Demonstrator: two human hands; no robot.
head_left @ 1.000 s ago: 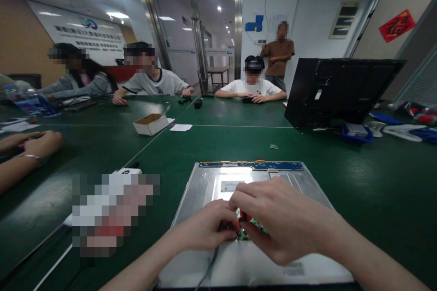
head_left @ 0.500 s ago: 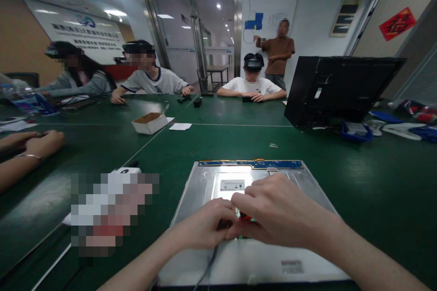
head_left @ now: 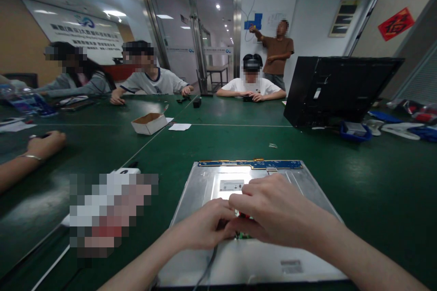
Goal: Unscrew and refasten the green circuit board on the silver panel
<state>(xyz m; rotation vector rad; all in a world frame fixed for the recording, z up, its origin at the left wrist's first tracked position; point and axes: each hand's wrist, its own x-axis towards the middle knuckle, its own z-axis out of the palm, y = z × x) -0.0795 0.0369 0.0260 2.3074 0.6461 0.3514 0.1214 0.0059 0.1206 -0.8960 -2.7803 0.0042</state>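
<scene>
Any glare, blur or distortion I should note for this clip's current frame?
In the head view, glare whitens the metal panel just beyond the hands; shadow between left hand and right hand leaves the red piece hard to make out. Also in the head view, the black monitor looks stretched near the right edge; coarse pixel blocks hide most of the white object at left.

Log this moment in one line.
left hand: by green board; right hand: holding red item, mostly hidden; metal panel: on green table; cable: emerging beneath left hand
</scene>
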